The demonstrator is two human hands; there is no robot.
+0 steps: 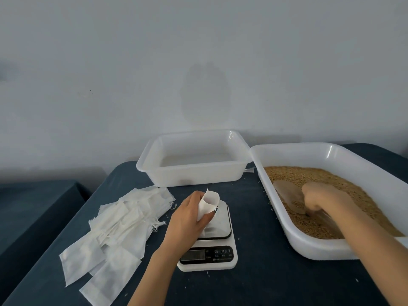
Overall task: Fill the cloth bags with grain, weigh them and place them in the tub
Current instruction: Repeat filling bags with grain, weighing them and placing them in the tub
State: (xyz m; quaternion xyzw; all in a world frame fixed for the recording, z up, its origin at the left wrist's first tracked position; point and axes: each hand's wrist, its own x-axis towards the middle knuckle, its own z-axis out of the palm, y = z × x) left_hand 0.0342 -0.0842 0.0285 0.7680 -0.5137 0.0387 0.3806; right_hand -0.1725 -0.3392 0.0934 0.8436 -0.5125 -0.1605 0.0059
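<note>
The scale [207, 237] sits in the middle of the table [265, 283], directly before you. Over its platform your left hand [187, 217] holds one cloth bag [207, 204] upright. To the left of the scale lies the pile of bags [114, 221], overlapping one another. Behind the scale stands the tub [194, 175], its right corner just beside the grain tub [309, 244] — that one takes up the right side of the table. Inside it lies the grain [309, 175], and in the grain, toward the left wall, your right hand [320, 197] grips the scoop [289, 195].
</note>
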